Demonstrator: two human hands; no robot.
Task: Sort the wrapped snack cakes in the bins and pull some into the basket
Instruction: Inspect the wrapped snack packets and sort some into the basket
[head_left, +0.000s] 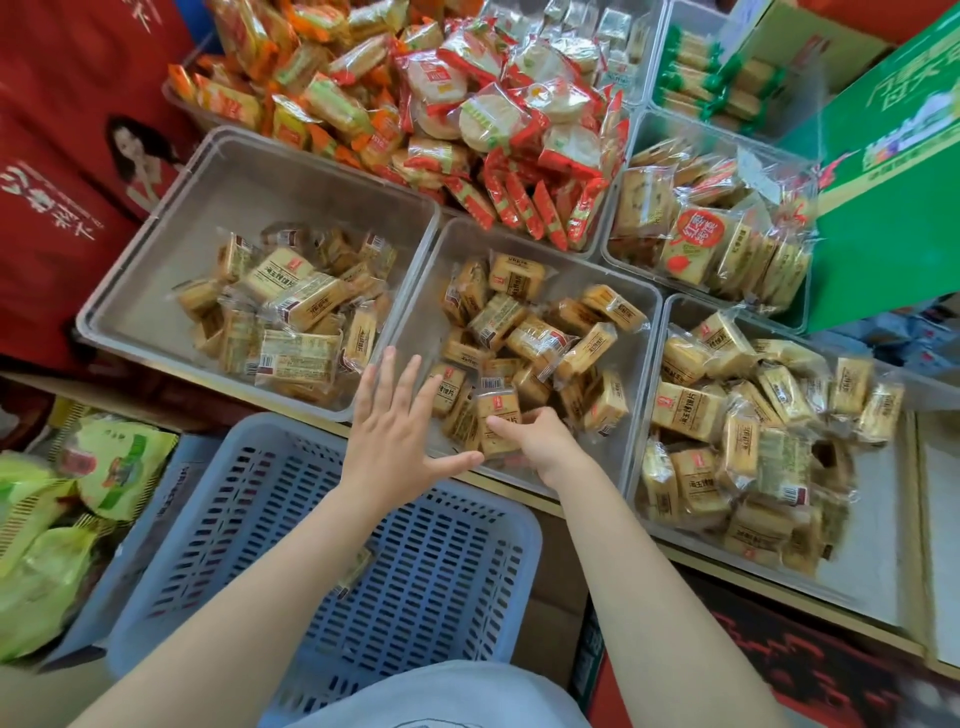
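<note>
My right hand (540, 441) grips a wrapped snack cake (498, 421) at the near edge of the middle bin (415, 332); its printed label is unreadable. My left hand (395, 431) hovers spread flat above the blue basket (457, 525).

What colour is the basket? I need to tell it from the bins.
Light blue, with slotted walls and floor; the basket shows in the head view, the only one.

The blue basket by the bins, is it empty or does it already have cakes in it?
Nearly empty: the blue basket shows mostly bare slotted floor, with one wrapped cake partly hidden beside the left forearm.
</note>
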